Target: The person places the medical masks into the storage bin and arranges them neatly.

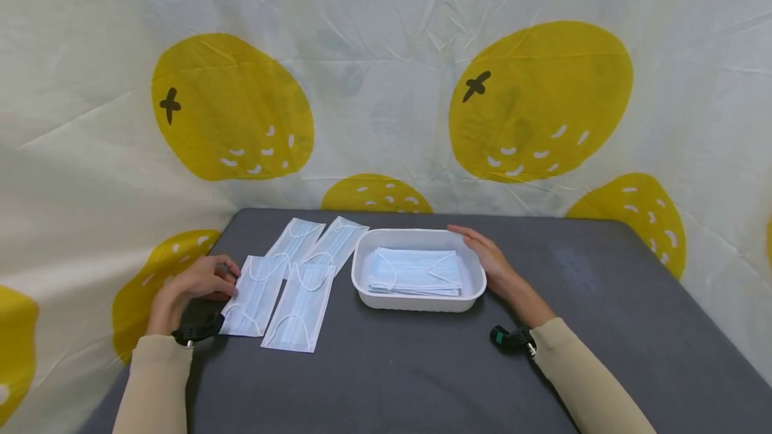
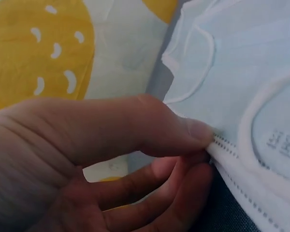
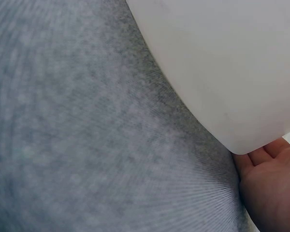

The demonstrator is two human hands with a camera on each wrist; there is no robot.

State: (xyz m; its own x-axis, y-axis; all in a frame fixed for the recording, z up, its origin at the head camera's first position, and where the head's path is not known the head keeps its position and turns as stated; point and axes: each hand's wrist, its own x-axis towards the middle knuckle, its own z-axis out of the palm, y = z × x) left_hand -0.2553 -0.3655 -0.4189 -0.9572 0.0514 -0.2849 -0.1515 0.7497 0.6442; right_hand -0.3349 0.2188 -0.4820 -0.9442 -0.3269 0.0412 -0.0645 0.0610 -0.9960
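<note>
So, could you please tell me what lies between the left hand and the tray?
In the head view, four masks lie there; the left hand pinches the nearest by its edge. Grey table shows between the front masks and the tray.

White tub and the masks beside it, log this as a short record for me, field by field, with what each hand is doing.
Left hand: pinches the left edge of the near-left mask
Right hand: rests against the right end of the white tub
Loose masks: four, left of the tub, two nearer ones overlapping two farther ones
Tub contents: stack of masks, count unclear
Surface: dark grey table
Backdrop: pale cloth with yellow fruit shapes
</note>
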